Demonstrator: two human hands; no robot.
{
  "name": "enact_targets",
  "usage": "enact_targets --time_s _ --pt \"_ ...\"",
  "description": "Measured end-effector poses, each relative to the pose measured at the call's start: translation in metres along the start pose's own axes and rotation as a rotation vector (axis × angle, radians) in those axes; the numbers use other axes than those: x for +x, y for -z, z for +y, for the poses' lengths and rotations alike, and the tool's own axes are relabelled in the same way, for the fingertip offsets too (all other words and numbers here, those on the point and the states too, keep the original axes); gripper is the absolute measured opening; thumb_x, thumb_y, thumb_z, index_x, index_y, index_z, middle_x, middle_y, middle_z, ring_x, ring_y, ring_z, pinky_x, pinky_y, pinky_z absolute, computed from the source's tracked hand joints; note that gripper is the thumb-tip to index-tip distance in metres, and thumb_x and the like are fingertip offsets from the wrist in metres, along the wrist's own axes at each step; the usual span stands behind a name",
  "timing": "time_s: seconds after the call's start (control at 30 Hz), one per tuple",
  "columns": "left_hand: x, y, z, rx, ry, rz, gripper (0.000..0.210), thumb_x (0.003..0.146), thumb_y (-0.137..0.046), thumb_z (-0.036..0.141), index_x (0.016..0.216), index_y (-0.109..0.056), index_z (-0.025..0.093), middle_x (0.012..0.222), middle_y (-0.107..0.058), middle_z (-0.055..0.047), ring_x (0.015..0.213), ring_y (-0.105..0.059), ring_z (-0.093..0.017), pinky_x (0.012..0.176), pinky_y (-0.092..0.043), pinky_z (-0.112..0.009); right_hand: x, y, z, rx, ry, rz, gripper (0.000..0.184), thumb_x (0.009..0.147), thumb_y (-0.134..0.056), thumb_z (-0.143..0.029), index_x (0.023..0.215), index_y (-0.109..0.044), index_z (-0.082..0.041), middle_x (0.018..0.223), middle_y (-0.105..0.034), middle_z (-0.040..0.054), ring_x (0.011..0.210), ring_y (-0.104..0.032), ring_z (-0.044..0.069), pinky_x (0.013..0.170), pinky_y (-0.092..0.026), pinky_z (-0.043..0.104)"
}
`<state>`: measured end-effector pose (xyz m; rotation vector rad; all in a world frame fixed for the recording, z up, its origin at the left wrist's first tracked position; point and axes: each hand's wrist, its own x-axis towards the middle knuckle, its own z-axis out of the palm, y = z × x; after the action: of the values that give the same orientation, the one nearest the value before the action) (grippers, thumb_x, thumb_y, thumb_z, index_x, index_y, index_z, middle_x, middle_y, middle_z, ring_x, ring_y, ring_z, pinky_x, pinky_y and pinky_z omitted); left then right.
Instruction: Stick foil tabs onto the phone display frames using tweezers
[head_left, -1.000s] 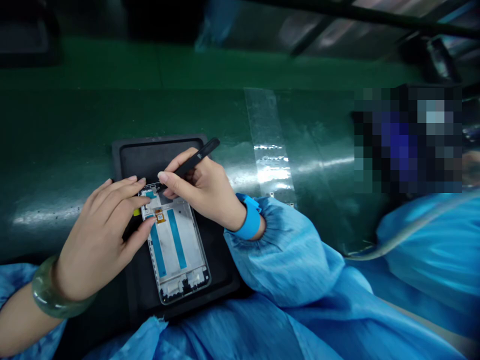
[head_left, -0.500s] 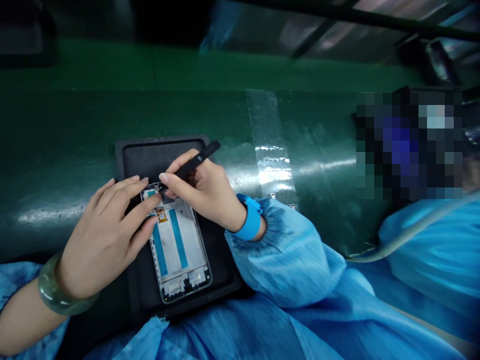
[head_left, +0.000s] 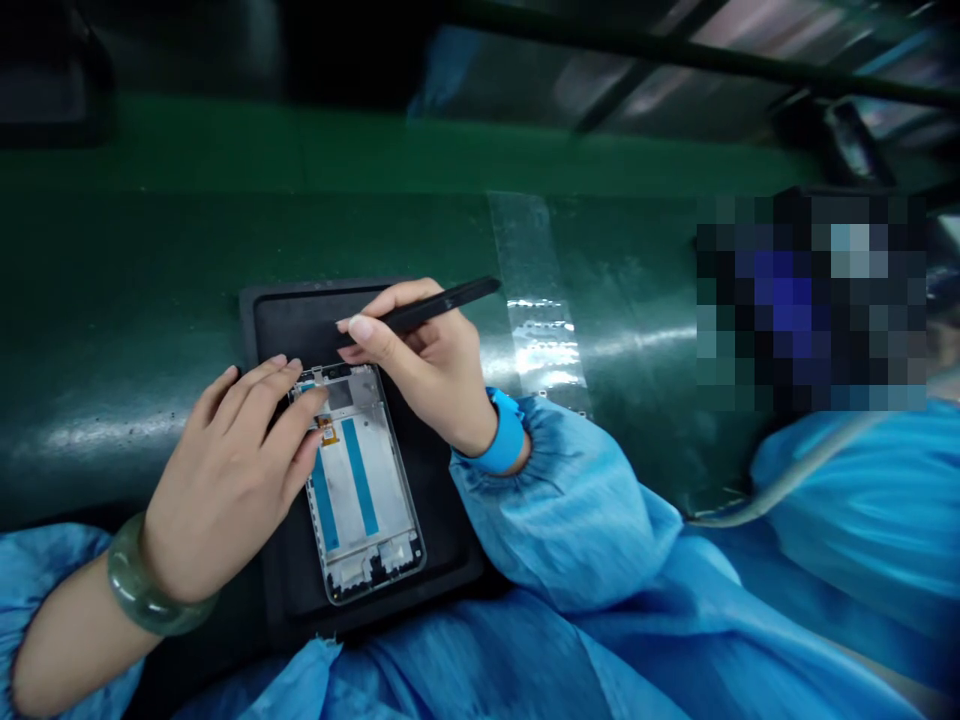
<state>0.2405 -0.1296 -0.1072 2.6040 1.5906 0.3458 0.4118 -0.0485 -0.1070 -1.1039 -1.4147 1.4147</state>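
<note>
A phone frame [head_left: 342, 520] with two blue strips and a small orange flex piece [head_left: 328, 432] lies face-down on a black tray [head_left: 461, 560]. Across its upper left edge rests my left hand [head_left: 225, 465], fingers stretched out and apart, with the index finger and thumb on the frame near the flex piece. Closed around black tweezers [head_left: 450, 298], my right hand [head_left: 431, 365] is just above the frame's top right corner. The tips of the tweezers are hidden by my fingers.
A clear plastic strip [head_left: 536, 290] lies on the green bench [head_left: 165, 240], right of the tray. Beside me on the right is a person's blue sleeve [head_left: 862, 480], with a pale cable [head_left: 795, 470] in front of it.
My right hand has lifted up and right, away from the frame's top, and the tweezers are tilted flatter. My left hand has stayed on the frame.
</note>
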Motion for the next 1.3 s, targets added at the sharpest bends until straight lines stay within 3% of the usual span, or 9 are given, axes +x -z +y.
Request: enact_targets --time_s 0.17,0.43,0.77,0.97,1.3 --pt "-0.0005 -0.0018 -0.0005 -0.021 0.016 0.013 0.036 0.089 -0.047 0.024 0.123 -0.051 0.012 0.125 -0.054 -0.016 0.119 -0.049 -0.032 0.098 -0.042 -0.052 0.0031 0.0012 0.0024 -0.074 0.051 -0.139 0.022 0.082 -0.061 -0.040 0.089 -0.053 -0.020 0.092 -0.061 0.0017 0.083 -0.064 0.013 0.075 -0.055 0.027" --pt "-0.0008 -0.0024 -0.0018 0.000 0.002 0.004 0.039 0.089 -0.047 0.025 0.125 -0.051 0.012 0.126 -0.053 -0.016 0.119 -0.049 -0.032 0.099 -0.041 -0.053 0.0031 0.0013 0.0071 -0.156 0.147 -0.195 0.016 0.082 -0.062 -0.028 0.089 -0.052 -0.019 0.084 -0.056 -0.0014 0.074 -0.059 0.009 0.066 -0.050 0.020" --pt "-0.0006 -0.0038 -0.0008 -0.023 0.019 0.009 0.039 0.089 -0.046 0.025 0.124 -0.051 0.010 0.124 -0.054 -0.016 0.119 -0.049 -0.032 0.099 -0.042 -0.052 -0.0004 -0.0010 0.0034 -0.398 0.316 -0.189 0.002 0.085 -0.054 -0.020 0.084 -0.052 -0.020 0.087 -0.061 -0.0004 0.079 -0.061 0.010 0.073 -0.050 0.022" --pt "-0.0001 -0.0047 -0.0001 -0.012 0.023 0.027 0.037 0.090 -0.046 0.025 0.123 -0.052 0.010 0.123 -0.055 -0.016 0.118 -0.050 -0.031 0.098 -0.043 -0.051 -0.0004 -0.0011 0.0074 -0.487 0.454 -0.177 0.006 0.083 -0.054 -0.014 0.086 -0.053 -0.018 0.086 -0.061 -0.0010 0.080 -0.061 0.009 0.072 -0.050 0.021" --pt "-0.0001 -0.0074 -0.0009 -0.011 0.005 0.036 0.038 0.089 -0.046 0.025 0.124 -0.051 0.009 0.123 -0.056 -0.016 0.118 -0.050 -0.032 0.098 -0.043 -0.053 -0.0021 -0.0005 0.0081 -0.467 0.454 -0.161 0.004 0.084 -0.056 -0.016 0.087 -0.053 -0.017 0.085 -0.063 -0.0001 0.080 -0.063 0.009 0.074 -0.051 0.020"
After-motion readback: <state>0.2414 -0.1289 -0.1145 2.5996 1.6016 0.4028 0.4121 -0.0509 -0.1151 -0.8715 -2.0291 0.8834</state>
